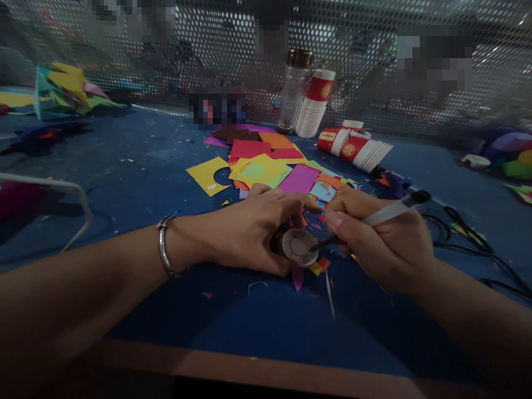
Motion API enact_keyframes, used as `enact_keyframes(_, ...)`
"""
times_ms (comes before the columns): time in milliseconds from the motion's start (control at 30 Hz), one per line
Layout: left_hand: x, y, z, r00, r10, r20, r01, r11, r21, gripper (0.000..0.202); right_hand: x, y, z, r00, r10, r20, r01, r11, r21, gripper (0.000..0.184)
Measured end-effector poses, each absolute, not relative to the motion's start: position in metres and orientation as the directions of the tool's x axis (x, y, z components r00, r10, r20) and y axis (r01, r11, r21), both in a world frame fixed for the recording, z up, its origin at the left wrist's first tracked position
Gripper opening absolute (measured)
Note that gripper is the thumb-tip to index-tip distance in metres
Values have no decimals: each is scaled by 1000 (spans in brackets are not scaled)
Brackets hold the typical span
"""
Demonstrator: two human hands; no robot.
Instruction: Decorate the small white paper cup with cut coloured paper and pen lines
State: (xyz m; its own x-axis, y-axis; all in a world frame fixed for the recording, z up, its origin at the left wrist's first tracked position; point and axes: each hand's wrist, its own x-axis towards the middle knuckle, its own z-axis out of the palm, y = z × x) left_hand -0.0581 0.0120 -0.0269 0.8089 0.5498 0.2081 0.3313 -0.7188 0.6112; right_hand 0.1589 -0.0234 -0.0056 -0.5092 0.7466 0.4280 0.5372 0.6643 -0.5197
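My left hand [253, 230], with a silver bangle on its wrist, curls its fingers round a small paper cup [298, 247]. The cup's pale round end faces me and carries dark drawn lines, like a turtle-shell pattern; the rest of it is mostly hidden by my hand. A pen [390, 211] with a clear barrel and a black end is pinched in my right hand [382, 244]. Its dark tip touches the right part of the cup's round end. Small orange and yellow paper scraps [320, 266] and a purple pointed scrap [297, 279] lie under and beside the cup.
Coloured paper sheets [251, 149] are heaped behind my hands. Farther back stand a glass bottle [291, 91] and stacked cups [311, 111]; more red-and-white cups [353, 148] lie sideways. A glue gun [393, 183] and black cable [469, 244] lie right, a white cable [78, 194] left.
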Motion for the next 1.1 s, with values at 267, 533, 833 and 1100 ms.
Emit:
enact_keyframes(267,-59,12,-27,805,561,191,346,-707,617,61,159,-23,-6,-503,753,424,558,658,-506,29)
enact_keyframes(533,-59,12,-26,802,568,185,365,-712,600,57,157,-22,0,-543,727,420,535,685,-494,29)
enact_keyframes(833,-58,10,-25,799,575,176,351,-683,640,62,163,-24,-9,-450,766,458,550,642,-534,29)
enact_keyframes(1100,-59,10,-26,805,565,180,332,-681,653,56,157,-24,-9,-483,730,483,505,683,-528,26)
